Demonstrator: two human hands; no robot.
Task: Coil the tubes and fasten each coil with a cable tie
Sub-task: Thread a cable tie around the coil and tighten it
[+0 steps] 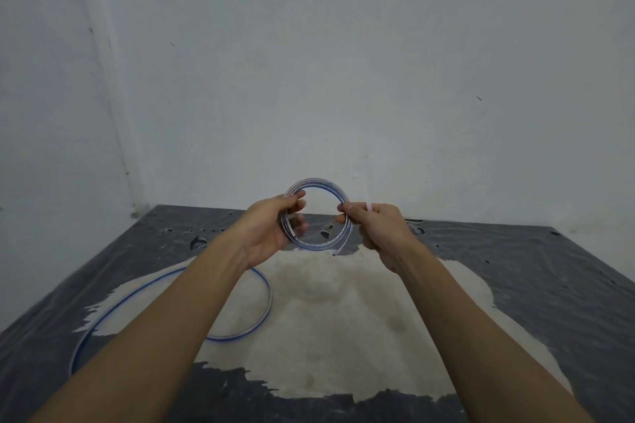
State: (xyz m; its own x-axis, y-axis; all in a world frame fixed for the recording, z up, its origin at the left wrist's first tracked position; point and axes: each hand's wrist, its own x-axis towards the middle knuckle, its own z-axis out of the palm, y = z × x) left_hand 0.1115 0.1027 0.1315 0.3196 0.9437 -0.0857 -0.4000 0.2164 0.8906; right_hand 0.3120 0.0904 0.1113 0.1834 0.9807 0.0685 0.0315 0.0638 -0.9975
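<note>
Centrally, the coiled tube (318,181) was held upright, facing the camera, above the table's (515,268) far part. The left hand (271,227) gripped its left arc with curled fingers. The right hand (381,230) pinched the right arc along with a white cable tie (369,208), which stuck upward. The coil's loose end (338,251) hung lower right, with open air around it. A second tube (265,306) lay loose at lower left.

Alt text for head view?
Two hands hold a coil of clear, blue-striped tube above a table; the left hand grips its left side, the right hand its right side plus a white cable tie. A second tube lies loose on the table.
</note>
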